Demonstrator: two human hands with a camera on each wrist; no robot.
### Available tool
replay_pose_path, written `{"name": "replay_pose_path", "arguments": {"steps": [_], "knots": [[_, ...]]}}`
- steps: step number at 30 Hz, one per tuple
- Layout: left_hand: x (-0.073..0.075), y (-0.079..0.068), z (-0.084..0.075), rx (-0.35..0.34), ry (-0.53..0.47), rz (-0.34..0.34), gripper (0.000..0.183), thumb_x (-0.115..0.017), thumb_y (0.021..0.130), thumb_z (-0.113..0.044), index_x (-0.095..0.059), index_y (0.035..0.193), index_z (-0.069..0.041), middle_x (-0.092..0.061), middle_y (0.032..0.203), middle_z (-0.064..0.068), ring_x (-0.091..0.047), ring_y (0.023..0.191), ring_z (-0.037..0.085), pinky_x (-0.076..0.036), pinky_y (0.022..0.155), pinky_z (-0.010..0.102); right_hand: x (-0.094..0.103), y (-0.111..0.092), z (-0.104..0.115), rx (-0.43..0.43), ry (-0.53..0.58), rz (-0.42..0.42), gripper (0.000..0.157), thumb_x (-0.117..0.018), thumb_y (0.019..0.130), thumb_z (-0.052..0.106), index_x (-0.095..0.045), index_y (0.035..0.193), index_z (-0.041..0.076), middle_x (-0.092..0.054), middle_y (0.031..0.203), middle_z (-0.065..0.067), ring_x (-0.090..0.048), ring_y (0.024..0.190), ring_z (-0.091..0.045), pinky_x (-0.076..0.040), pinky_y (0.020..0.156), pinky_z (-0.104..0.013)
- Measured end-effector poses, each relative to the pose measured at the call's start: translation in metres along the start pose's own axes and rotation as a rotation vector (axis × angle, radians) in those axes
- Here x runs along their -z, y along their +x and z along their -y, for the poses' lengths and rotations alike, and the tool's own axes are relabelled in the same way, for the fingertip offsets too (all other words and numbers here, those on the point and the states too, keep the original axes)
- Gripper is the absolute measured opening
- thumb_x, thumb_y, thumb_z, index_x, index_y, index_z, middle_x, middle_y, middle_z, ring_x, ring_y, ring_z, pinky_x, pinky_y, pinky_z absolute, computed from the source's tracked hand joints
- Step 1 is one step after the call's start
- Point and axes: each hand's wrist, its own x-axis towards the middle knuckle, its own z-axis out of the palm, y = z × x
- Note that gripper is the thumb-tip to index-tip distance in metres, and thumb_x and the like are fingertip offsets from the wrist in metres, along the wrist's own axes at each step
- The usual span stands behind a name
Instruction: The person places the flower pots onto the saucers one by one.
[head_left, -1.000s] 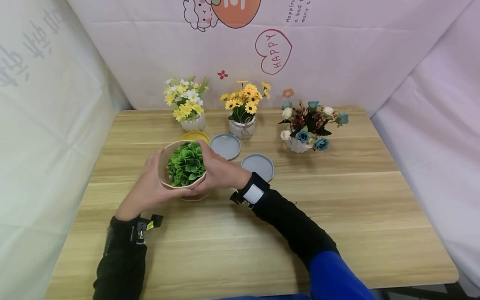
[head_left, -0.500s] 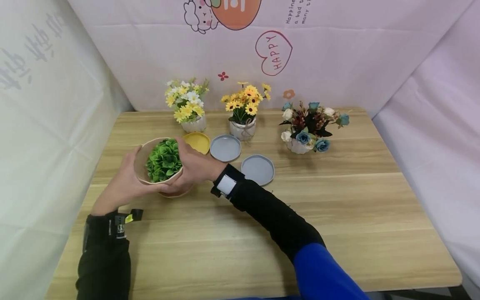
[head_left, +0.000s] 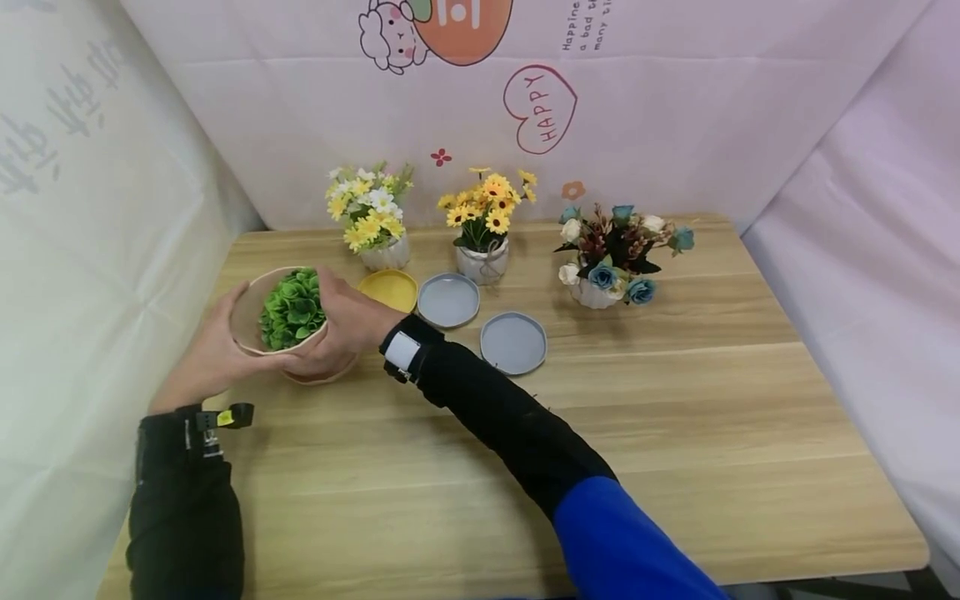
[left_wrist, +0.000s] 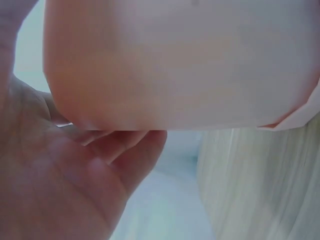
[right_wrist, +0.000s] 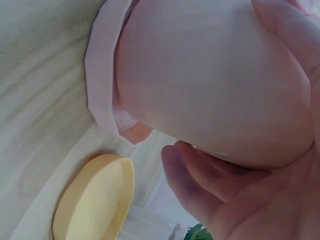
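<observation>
At the table's left side, both hands hold a pale pink flowerpot (head_left: 249, 315) with a leafy green plant (head_left: 292, 308) in it. The left hand (head_left: 206, 354) wraps the pot's left side, and its wrist view shows the fingers against the pot wall (left_wrist: 180, 65). From the other side the right hand (head_left: 351, 321) grips it, with several fingers curled round the wall in the right wrist view. A pink saucer (right_wrist: 100, 75) sits under the pot; its front edge shows below the right hand. I cannot tell whether the saucer touches the table.
A yellow saucer (head_left: 388, 290) and two grey saucers (head_left: 448, 300) lie right of the hands. Behind stand pots of yellow-white flowers (head_left: 371, 208), yellow flowers (head_left: 487, 204) and, farther right, blue-white roses (head_left: 615, 254). White cloth (head_left: 112, 275) borders the wooden table (head_left: 675, 433).
Both hands have moved left with the flowerpot, plant and saucer. The yellow saucer, partly hidden behind the pot before, now shows fully. The other flower pots stay in place.
</observation>
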Motion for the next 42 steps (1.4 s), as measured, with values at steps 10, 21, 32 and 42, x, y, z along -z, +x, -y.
{"name": "replay_pose_path", "arguments": {"steps": [10, 21, 32, 42], "knots": [[0.021, 0.012, 0.02, 0.064, 0.023, 0.052, 0.131, -0.09, 0.086, -0.031, 0.009, 0.171, -0.024, -0.014, 0.174, 0.025, -0.041, 0.143, 0.045, -0.043, 0.099, 0.034, -0.001, 0.029, 0.007, -0.077, -0.055, 0.015, 0.118, -0.089, 0.084, 0.033, -0.004, 0.161, 0.003, -0.043, 0.161, -0.021, -0.048, 0.147, -0.018, -0.045, 0.11, -0.015], [0.025, 0.028, 0.029, 0.082, -0.009, 0.052, 0.129, -0.088, 0.088, -0.031, 0.012, 0.17, -0.027, -0.008, 0.176, 0.022, -0.036, 0.147, 0.046, -0.038, 0.094, 0.018, 0.005, 0.041, 0.006, -0.171, -0.053, 0.041, 0.134, -0.088, 0.087, 0.035, 0.017, 0.166, 0.011, -0.017, 0.177, -0.015, -0.028, 0.161, -0.017, -0.037, 0.12, -0.015], [0.025, 0.025, 0.026, 0.048, -0.024, -0.003, 0.135, -0.09, 0.085, -0.03, 0.014, 0.169, -0.029, 0.006, 0.179, 0.012, -0.014, 0.16, 0.05, -0.026, 0.121, 0.074, 0.003, 0.037, 0.01, -0.182, -0.11, -0.05, 0.137, -0.09, 0.084, 0.041, 0.017, 0.167, 0.021, -0.018, 0.176, -0.016, -0.034, 0.159, -0.025, -0.045, 0.12, -0.03], [0.009, -0.006, -0.013, -0.16, -0.131, -0.307, 0.116, -0.089, 0.083, -0.007, -0.015, 0.17, -0.026, -0.018, 0.176, 0.006, -0.018, 0.164, 0.017, -0.019, 0.132, 0.021, 0.019, 0.0, 0.004, -0.046, -0.289, -0.121, 0.14, -0.087, 0.082, 0.058, 0.01, 0.168, 0.003, -0.008, 0.179, -0.017, -0.015, 0.166, -0.026, -0.015, 0.136, -0.034]]}}
